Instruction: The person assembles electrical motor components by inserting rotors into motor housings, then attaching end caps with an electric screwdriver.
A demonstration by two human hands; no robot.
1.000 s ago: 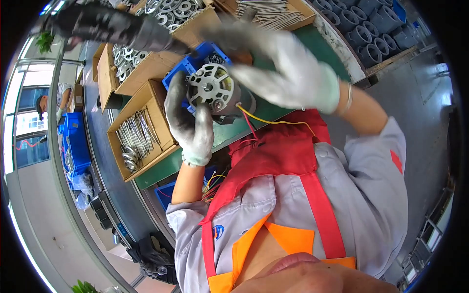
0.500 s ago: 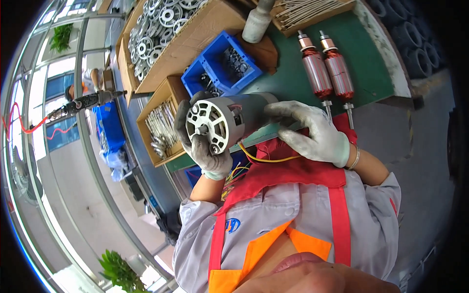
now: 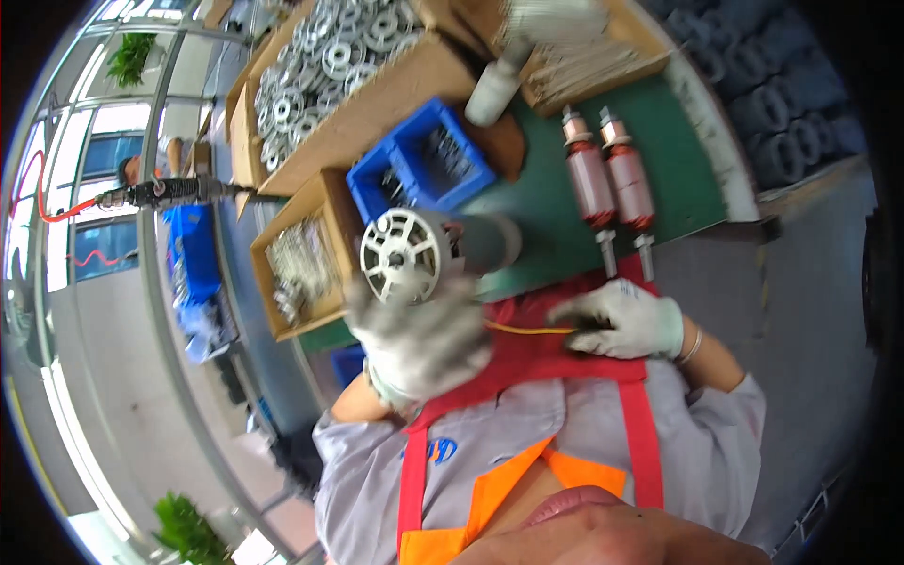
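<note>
A motor (image 3: pixel 485 240) with a grey cylindrical body and a pale spoked end cap lies on its side on the green bench, the cap facing left. My left hand (image 3: pixel 419 339), in a grey-white glove, is smeared by motion just below the cap; its fingers cannot be made out, nor whether it touches the motor. A yellow wire (image 3: pixel 523 330) runs from below the motor across my red apron to my gloved right hand (image 3: pixel 626 322). That hand is closed, its curled fingers at the wire's end. Two copper-and-steel motor armatures (image 3: pixel 589 184) lie side by side at the right.
Behind the motor stands a blue two-part bin (image 3: pixel 443 179) of small metal parts. Cardboard boxes hold metal rings (image 3: pixel 341 58), pins (image 3: pixel 306 250) and thin rods (image 3: pixel 589 71). A white bottle (image 3: pixel 492 94) stands between them. A power driver (image 3: pixel 169 193) hangs at the left.
My left hand has come off the motor's end cap and moved down toward me. My right hand has left the motor's far end, dropped, and curled around the yellow wire.
</note>
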